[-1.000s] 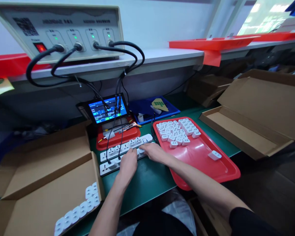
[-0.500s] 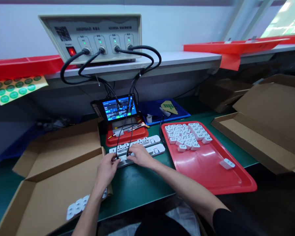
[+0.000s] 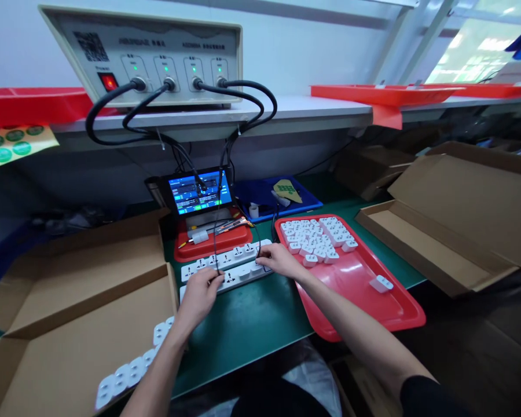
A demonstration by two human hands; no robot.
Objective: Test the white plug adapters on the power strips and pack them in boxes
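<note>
Two white power strips lie side by side on the green table. Over the front power strip (image 3: 245,273), my left hand (image 3: 200,294) has its fingers closed around the end of a thin black cable (image 3: 216,243). Farther right, my right hand (image 3: 281,260) pinches the end of a second black cable (image 3: 259,236) at the same strip. The fingers hide both cable ends, so I cannot tell whether either sits in a socket. Just behind is the rear power strip (image 3: 194,269), with small white adapters (image 3: 238,252) in some of its sockets.
A red tray (image 3: 342,301) with many white adapters stands right. On the left, an open cardboard box (image 3: 82,330) holds a row of adapters. Behind the strips are a lit screen (image 3: 197,192) and a blue tray (image 3: 260,188). A tester box (image 3: 143,52) sits on the shelf.
My right hand has moved right along the front strip, taking its cable with it. My left hand has shifted slightly right along the strip. The camera view has also shifted.
</note>
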